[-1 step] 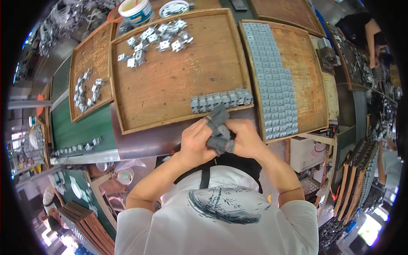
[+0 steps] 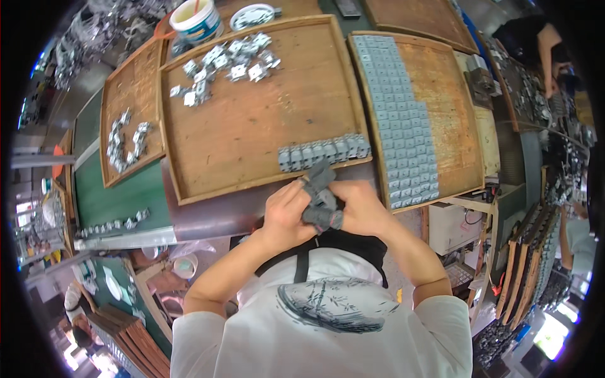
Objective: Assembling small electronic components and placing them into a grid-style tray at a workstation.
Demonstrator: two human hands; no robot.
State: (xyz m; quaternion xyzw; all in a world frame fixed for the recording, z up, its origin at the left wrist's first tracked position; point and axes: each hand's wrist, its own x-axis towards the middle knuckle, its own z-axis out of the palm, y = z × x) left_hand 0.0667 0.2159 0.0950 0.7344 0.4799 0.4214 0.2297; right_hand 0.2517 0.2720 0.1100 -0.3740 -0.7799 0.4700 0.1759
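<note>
Just in front of my waist, below the front edge of the middle wooden tray (image 2: 220,191), both hands are closed on a bunched dark grey piece that looks like a work glove (image 2: 322,196). My left hand (image 2: 287,213) grips it from the left, and my right hand (image 2: 363,205) from the right. Folds of the piece hide some of the fingertips. Right beyond the hands, a row of grey metal parts (image 2: 324,153) lines the tray's near right corner. A loose heap of shiny metal parts (image 2: 220,61) lies toward that tray's far side.
Rows of grey blocks (image 2: 400,126) fill the left part of the right-hand tray (image 2: 450,120). A smaller tray (image 2: 135,79) stands left, beside a green surface (image 2: 120,200). Behind are a white bucket (image 2: 196,22) and a bowl (image 2: 252,17). Another person's arm (image 2: 547,53) shows far right.
The view has shifted slightly. Both hands keep hold of the grey piece, and the parts in the trays lie as before.
</note>
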